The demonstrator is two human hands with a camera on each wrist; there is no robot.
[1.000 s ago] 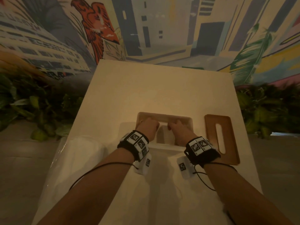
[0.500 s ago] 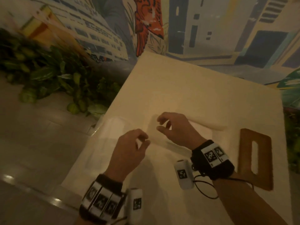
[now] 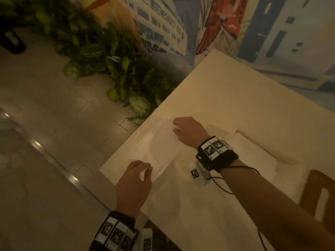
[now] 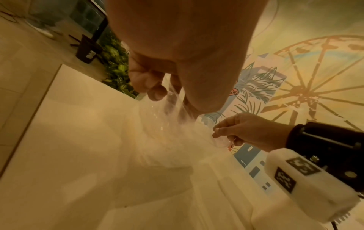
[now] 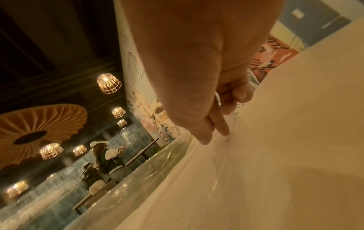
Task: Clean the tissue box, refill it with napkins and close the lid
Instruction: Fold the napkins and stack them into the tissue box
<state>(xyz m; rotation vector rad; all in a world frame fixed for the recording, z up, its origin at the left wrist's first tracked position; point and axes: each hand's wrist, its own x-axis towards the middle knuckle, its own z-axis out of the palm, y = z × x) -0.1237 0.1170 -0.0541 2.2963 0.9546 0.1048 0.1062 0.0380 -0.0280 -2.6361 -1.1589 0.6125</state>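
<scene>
A pack of white napkins [image 3: 155, 147] in clear plastic wrap lies at the table's left edge. My left hand [image 3: 146, 172] pinches the wrap at the pack's near end; the left wrist view shows the film [image 4: 173, 101] stretched between thumb and fingers. At the far end my right hand [image 3: 175, 126] has its fingers curled on the wrap, and thumb and finger meet on the plastic [image 5: 226, 179] in the right wrist view. The pale tissue box [image 3: 268, 147] stands open to the right of my right wrist. Its brown wooden lid [image 3: 308, 194] with a slot lies further right.
The cream table [image 3: 226, 98] ends just left of the pack, with a tiled floor [image 3: 54, 124] below. Leafy plants [image 3: 101, 51] line the floor by the painted mural wall [image 3: 272, 33]. Seated people [image 5: 110, 163] and hanging lamps show far off.
Both hands left the tissue box and moved left to the napkin pack, where they now hold its wrap. The head view swung left, so the box and lid sit at the right.
</scene>
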